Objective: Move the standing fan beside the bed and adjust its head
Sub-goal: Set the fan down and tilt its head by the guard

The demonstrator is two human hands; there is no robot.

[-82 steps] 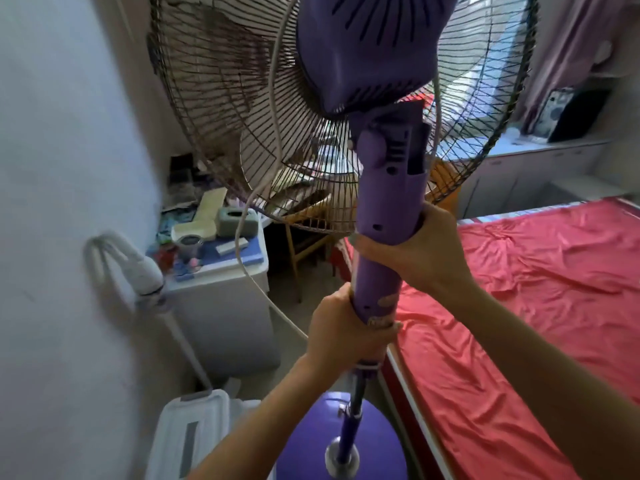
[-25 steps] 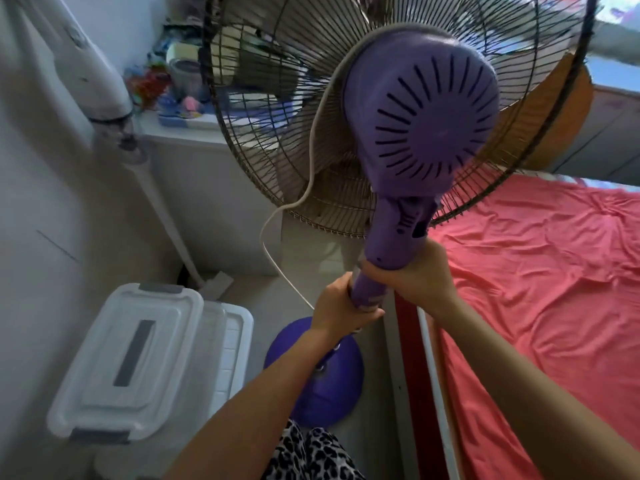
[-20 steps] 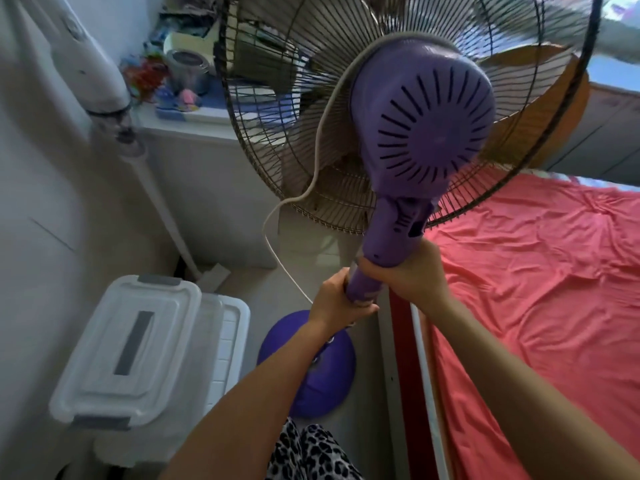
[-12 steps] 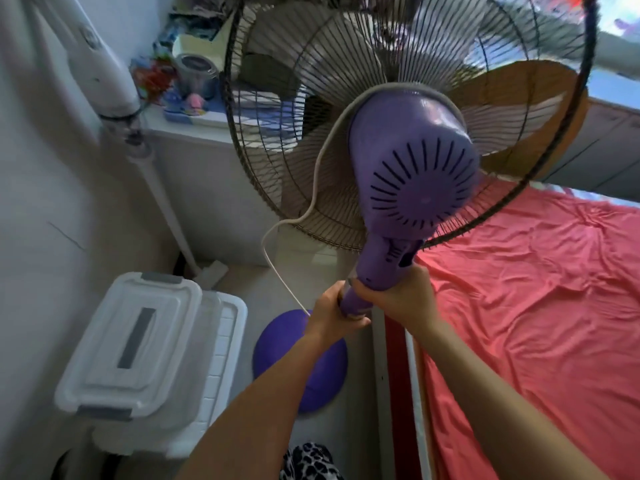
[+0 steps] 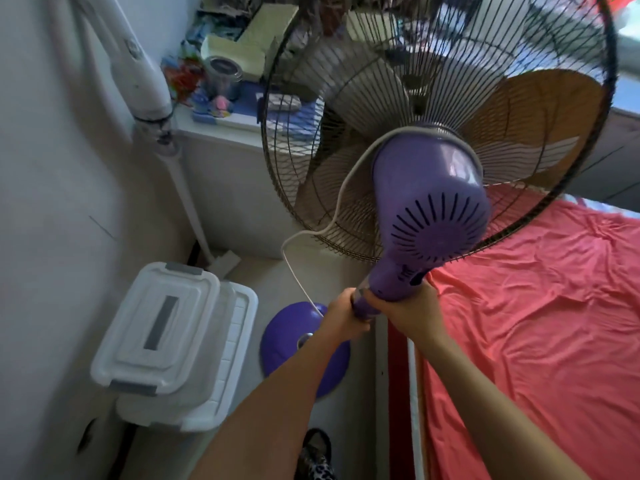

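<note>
in the head view, the purple standing fan (image 5: 429, 216) stands in the narrow gap between a white lidded storage box (image 5: 162, 337) and the bed (image 5: 540, 323) with its red sheet, its round base (image 5: 294, 337) on the floor just beside the bed edge. the left hand (image 5: 344, 318) has its fingers curled tight around the pole, and the right hand (image 5: 410, 315) wraps the neck just above it. the wire cage (image 5: 346, 109) tilts forward, and a white cord (image 5: 332, 216) loops down toward the base.

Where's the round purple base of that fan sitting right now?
The base sits on the floor at lower centre of the head view, between the white storage box on its left and the bed on its right.
</note>
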